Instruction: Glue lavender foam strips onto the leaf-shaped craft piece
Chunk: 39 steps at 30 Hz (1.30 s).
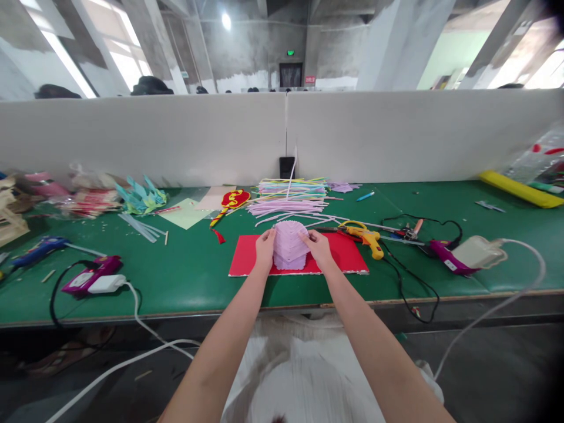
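A lilac scalloped piece [291, 244], which looks like layered paper or felt, is held upright above a red board [339, 252]. My left hand [265, 247] pinches its left edge. On the opposite edge, my right hand [318, 245] grips it with thumb and fingers. Behind the piece lies a bundle of pastel pipe cleaners [286, 205], purple ones nearest. A yellow glue gun [368, 237] rests at the board's right end, close to my right hand.
Purple power sockets [99, 273] with cords lie at left and right. A blue glue gun [42, 251] is far left, near glue sticks [141, 228]. A red and yellow ornament [233, 200] lies behind the board. A white partition [176, 135] closes off the back.
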Each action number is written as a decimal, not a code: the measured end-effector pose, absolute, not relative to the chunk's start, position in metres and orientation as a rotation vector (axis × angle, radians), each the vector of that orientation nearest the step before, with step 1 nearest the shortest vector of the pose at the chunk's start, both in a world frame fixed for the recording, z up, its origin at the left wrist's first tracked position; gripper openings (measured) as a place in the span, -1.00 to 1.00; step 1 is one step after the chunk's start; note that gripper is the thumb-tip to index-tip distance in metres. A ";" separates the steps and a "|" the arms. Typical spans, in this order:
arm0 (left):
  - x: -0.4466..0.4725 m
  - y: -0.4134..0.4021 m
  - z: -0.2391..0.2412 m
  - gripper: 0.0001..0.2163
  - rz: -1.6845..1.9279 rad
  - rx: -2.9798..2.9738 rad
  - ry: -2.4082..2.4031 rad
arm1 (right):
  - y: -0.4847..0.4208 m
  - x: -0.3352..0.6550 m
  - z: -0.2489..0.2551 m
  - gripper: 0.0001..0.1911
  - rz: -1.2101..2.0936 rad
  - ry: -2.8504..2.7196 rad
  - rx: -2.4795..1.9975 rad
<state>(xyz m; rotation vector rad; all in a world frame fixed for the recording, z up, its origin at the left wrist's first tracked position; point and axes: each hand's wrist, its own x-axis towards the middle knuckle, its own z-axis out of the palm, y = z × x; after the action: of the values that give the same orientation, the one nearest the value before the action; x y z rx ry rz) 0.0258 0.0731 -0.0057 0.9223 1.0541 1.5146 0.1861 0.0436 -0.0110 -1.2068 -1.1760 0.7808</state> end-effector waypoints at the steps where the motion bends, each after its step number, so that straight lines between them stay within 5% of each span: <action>1: 0.026 0.073 -0.006 -0.64 1.521 0.914 1.061 | 0.043 0.186 -0.011 -0.58 0.780 -1.178 -1.206; 39: 0.025 0.074 -0.008 -0.67 1.475 1.027 1.094 | 0.045 0.185 -0.012 -0.63 0.821 -1.231 -1.166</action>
<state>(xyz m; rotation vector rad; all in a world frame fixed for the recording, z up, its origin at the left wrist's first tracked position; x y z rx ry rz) 0.0250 0.0742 -0.0080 1.0269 1.0936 1.4751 0.1851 0.0447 -0.0125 -1.1655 -1.2305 0.8210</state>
